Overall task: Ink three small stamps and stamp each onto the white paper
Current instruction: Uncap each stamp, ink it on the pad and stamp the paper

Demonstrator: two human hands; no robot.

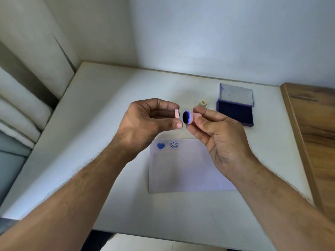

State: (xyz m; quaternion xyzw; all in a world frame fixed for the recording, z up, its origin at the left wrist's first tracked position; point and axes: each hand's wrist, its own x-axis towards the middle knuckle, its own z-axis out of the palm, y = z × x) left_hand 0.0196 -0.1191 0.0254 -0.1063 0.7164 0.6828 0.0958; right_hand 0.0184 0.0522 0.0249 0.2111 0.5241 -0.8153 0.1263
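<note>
My right hand pinches a small pink stamp above the table, its dark blue inked face turned to the left. My left hand pinches a thin pink cap just left of that face, a small gap between them. Below the hands lies the white paper, with a blue heart print and a blue smiley print near its top left corner. A cream stamp stands behind my right fingers. The open purple ink pad lies to the right.
The white table meets a wall at the back and on the left. A wooden panel borders the table's right side. The ink pad's clear lid lies flat behind the pad.
</note>
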